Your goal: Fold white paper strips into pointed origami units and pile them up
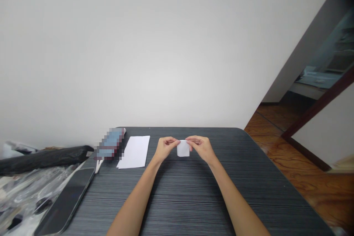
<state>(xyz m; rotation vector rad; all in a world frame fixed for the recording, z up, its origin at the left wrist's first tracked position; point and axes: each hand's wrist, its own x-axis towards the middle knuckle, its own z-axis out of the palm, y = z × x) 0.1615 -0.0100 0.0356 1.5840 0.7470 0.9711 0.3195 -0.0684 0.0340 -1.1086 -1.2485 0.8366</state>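
Between my hands is a small white square of paper (183, 149), held up above the dark table (188, 199). My left hand (166, 146) pinches its upper left corner between thumb and fingers. At the upper right corner, my right hand (201, 146) grips it the same way. The paper hangs with its flat face toward me, its lower corners looking rounded. Whether it is folded I cannot tell. To the left of my left hand lies a small stack of white paper sheets (134, 152), flat on the table.
A blurred-out device (110, 143) with a white cable stands left of the sheets. Nearer, a dark phone or tablet (68, 201) lies along the table's left edge. Plastic bags (41, 184) and a long black bundle (47, 158) are beyond that edge. A white wall (177, 51) rises behind.
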